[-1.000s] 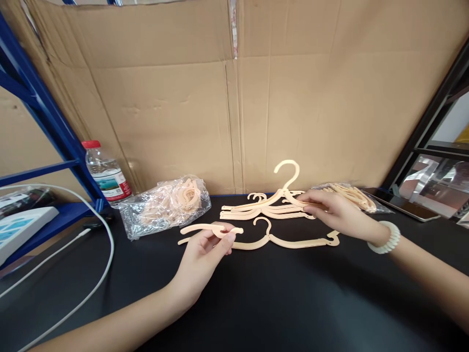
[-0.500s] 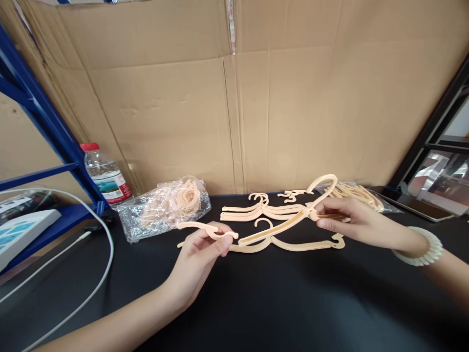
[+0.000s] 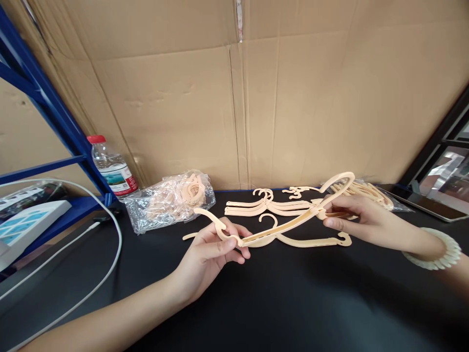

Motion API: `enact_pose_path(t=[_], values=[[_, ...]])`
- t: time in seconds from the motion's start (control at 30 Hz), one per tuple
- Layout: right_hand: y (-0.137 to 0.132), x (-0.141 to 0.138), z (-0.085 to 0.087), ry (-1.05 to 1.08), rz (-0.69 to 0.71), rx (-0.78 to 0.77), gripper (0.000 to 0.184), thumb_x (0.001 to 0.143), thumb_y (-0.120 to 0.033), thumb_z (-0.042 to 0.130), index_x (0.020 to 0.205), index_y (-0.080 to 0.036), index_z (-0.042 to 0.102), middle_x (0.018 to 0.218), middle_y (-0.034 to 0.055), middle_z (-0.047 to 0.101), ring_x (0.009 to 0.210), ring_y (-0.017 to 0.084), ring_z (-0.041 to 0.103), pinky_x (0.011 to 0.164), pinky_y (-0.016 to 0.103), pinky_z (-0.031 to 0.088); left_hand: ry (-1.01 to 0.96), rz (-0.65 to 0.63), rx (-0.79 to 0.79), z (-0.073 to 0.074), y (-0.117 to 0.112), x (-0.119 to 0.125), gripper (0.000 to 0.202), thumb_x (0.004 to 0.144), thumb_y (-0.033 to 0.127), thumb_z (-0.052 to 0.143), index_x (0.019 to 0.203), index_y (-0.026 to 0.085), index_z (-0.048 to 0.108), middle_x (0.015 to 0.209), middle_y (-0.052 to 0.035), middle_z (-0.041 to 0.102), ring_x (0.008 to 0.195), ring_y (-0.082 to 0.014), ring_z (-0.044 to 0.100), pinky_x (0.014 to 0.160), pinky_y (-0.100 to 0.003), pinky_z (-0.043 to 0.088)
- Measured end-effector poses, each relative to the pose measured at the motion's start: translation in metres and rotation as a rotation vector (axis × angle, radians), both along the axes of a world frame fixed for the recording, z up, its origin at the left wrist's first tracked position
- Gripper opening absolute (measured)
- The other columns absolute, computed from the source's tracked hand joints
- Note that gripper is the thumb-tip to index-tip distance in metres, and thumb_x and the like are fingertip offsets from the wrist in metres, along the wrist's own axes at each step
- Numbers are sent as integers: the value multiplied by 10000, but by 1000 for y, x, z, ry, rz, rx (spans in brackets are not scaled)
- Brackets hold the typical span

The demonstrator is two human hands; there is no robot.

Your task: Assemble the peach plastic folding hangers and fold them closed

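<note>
My left hand [image 3: 210, 254] pinches a small curved, peach-coloured hanger end piece [image 3: 209, 215] between thumb and fingers. Its knobbed end meets the tip of a hanger body [image 3: 289, 226] with a large hook. My right hand [image 3: 361, 217] grips that hanger near the base of its hook, above the table. Behind and below it, another hanger [image 3: 308, 243] lies on the black table, partly hidden by my left hand and the held hanger. Farther back, several hangers [image 3: 245, 208] are stacked with their hooks together.
A clear bag of peach-coloured parts [image 3: 168, 198] lies back left, beside a red-capped bottle [image 3: 116, 171]. Loose small parts [image 3: 297, 190] and another bag of long pieces [image 3: 373, 193] are at the back right, near a phone-like slab [image 3: 428, 205]. A white cable [image 3: 119, 234] loops at left.
The end piece in my left hand has tilted and come up against the hanger's tip; a gap showed there before. My left fingers now reach under that tip. The view has shifted slightly.
</note>
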State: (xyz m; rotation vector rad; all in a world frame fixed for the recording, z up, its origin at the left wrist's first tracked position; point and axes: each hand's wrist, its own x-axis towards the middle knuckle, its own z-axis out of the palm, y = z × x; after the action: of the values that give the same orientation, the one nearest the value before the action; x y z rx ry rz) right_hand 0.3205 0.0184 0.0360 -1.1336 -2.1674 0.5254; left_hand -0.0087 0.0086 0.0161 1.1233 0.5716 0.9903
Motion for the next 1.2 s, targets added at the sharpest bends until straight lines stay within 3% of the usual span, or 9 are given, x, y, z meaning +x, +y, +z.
enact_pose_path(t=[0.1,0.37,0.6,0.7,0.87,1.2], values=[[0,0,-1,-40,61,-68,181,933,-375,584,882,-202,564,763,4,551,671,146,524,596,250,424,-6,-9,-17,1,-1,0,102,782,181,718,729,139,643,905,-68,671,716,-147,646,647,-224,511],[-3,-7,-2,-29,32,-52,273,939,-436,547,811,-196,523,712,-6,484,613,135,423,537,261,339,-37,13,-20,1,-2,2,123,775,140,688,686,144,604,820,-44,656,677,-137,621,625,-220,487],[-6,-19,-2,2,52,8,223,949,-392,530,811,-218,544,688,-14,503,577,130,425,514,247,349,-75,28,-16,2,-2,3,172,747,79,718,665,148,584,677,15,595,604,-85,550,585,-182,433],[-9,-22,-1,-28,74,50,184,952,-360,532,832,-225,568,712,-8,544,600,132,461,529,244,365,-95,0,26,2,-2,3,148,736,134,770,721,149,623,707,10,610,640,-100,580,597,-189,447],[-10,-19,1,-59,52,72,223,962,-368,511,798,-223,553,647,-24,495,554,126,413,487,240,332,-109,60,14,-1,1,3,102,792,181,759,801,158,661,771,-12,654,706,-93,584,689,-192,481],[-7,-9,5,-36,-20,79,245,946,-423,526,807,-223,550,628,-26,463,540,134,395,496,253,335,-97,98,-78,0,6,-2,96,772,210,791,769,168,704,1037,-37,656,852,-115,591,811,-242,524]])
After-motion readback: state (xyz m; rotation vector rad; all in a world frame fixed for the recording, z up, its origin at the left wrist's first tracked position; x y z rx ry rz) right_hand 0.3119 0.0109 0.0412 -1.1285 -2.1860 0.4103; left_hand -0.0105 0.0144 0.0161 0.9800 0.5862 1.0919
